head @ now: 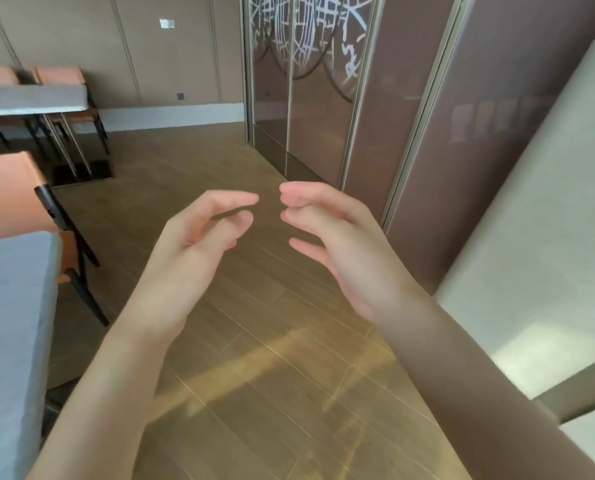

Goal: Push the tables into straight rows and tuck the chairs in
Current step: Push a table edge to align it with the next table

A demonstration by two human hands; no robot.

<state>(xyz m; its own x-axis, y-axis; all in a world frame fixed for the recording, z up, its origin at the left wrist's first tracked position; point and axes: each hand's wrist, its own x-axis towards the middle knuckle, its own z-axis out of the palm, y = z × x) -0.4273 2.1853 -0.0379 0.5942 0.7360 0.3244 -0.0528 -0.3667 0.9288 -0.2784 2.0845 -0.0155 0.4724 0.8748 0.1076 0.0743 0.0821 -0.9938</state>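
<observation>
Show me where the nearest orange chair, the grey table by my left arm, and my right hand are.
Nearest orange chair (8,192): head view, on its orange backrest.
Grey table (8,323): head view, on its bare grey top.
Right hand (337,247): head view, on the middle of the hand.

Both hands, the left hand (199,244) and the right hand (337,247), hang over bare brown wood-plank floor (254,393), which runs open ahead to the beige panelled wall (171,64). On the left, the near grey-topped desk (8,323) and an orange chair with black legs (12,192) just behind it bound the passage; a second grey desk (32,98) stands farther back. On the right, glossy brown sliding doors (316,109) close that side
</observation>
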